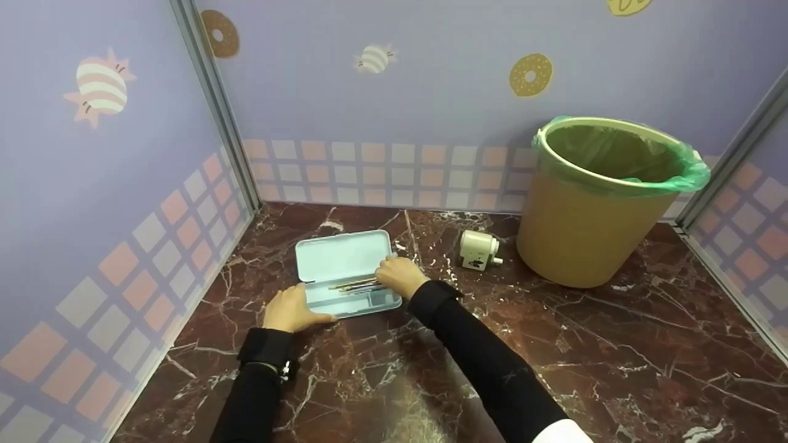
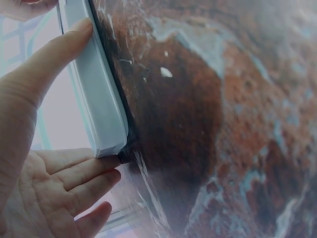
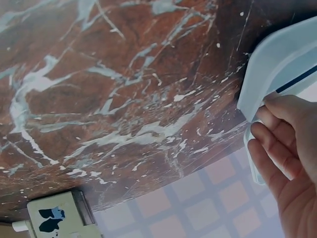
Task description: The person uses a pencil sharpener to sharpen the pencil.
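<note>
A light blue pencil case (image 1: pixel 343 257) lies with its lid raised on the dark red marbled tabletop. Several thin pencils (image 1: pixel 351 286) are in its tray, their right ends hidden by my right hand (image 1: pixel 401 275). My left hand (image 1: pixel 290 311) holds the case's left end, its thumb (image 2: pixel 74 42) along the front edge and its other fingers (image 2: pixel 81 173) at the end wall. At the right end, the right hand's thumb (image 3: pixel 282 105) and fingers are on the case's rim (image 3: pixel 270 74), close to the hinge side.
A cream pencil sharpener (image 1: pixel 476 249) with a side crank stands to the right of the case. Small pale scraps (image 1: pixel 440 267) are scattered between them. Farther right is a tan bin (image 1: pixel 591 234) with a green liner. Patterned walls (image 1: pixel 381 111) enclose the back and sides.
</note>
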Available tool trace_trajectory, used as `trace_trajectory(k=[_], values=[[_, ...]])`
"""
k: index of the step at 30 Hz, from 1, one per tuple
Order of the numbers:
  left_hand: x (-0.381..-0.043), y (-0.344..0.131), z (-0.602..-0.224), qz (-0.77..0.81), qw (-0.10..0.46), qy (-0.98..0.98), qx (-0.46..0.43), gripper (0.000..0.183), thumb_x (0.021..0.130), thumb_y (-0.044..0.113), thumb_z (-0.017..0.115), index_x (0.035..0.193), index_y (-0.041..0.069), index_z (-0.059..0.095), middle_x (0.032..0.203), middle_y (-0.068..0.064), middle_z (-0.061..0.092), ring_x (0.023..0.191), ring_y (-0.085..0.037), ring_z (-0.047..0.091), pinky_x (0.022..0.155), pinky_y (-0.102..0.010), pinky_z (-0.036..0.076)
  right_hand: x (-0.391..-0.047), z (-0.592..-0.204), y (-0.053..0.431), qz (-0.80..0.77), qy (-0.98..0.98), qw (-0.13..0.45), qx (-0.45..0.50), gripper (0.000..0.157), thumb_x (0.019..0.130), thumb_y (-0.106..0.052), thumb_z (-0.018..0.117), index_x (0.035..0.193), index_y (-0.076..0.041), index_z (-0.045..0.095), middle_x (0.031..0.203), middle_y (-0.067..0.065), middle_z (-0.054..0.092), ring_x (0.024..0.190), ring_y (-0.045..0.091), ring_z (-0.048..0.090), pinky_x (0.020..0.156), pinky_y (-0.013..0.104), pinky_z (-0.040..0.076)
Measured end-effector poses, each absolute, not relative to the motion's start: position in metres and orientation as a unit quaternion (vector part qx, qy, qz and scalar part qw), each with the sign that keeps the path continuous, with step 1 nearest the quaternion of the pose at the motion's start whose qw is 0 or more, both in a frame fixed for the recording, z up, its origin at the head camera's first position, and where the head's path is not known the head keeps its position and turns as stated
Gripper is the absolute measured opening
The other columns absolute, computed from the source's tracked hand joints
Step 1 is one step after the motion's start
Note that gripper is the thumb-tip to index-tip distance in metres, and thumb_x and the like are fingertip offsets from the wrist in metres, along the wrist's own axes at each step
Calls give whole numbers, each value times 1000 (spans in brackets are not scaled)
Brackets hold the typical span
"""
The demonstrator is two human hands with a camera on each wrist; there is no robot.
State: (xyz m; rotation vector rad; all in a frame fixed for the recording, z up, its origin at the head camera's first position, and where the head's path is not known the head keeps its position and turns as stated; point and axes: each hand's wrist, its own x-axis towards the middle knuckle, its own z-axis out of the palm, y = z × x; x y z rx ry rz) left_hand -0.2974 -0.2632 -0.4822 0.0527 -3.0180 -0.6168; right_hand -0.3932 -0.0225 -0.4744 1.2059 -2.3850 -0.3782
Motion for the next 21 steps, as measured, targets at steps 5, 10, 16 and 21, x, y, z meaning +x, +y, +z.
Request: trace_trajectory(k=[5, 10, 16, 21], values=[[-297, -263, -482, -212, 31, -977, 22, 87, 67, 49, 90, 124, -10, 60, 121, -31, 69, 109, -49, 67, 91, -59, 54, -392, -467, -15, -108, -868, 203, 440, 7, 89, -8, 70, 83, -9, 73, 88, 6, 75, 83, 23, 71, 69, 32, 61], [-297, -263, -483, -213, 23, -977, 19, 87, 68, 49, 90, 124, -11, 59, 121, -32, 68, 109, -49, 67, 91, -60, 54, -389, -461, -6, -51, -881, 176, 437, 11, 92, -3, 62, 86, -5, 70, 89, 10, 72, 86, 27, 70, 72, 37, 61], [-297, -263, -480, -208, 18, -978, 17, 88, 69, 50, 90, 122, -13, 59, 119, -34, 68, 107, -51, 67, 89, -60, 55, -385, -455, 9, 46, -900, 119, 417, 6, 92, -4, 63, 88, -1, 68, 94, 15, 72, 90, 33, 69, 76, 45, 61], [-296, -263, -479, -208, 16, -978, 14, 89, 69, 51, 89, 123, -13, 58, 120, -35, 67, 107, -51, 67, 89, -60, 55, -380, -452, 29, 130, -906, 58, 399, 11, 93, -9, 70, 99, 0, 71, 101, 17, 73, 97, 35, 70, 87, 48, 59]])
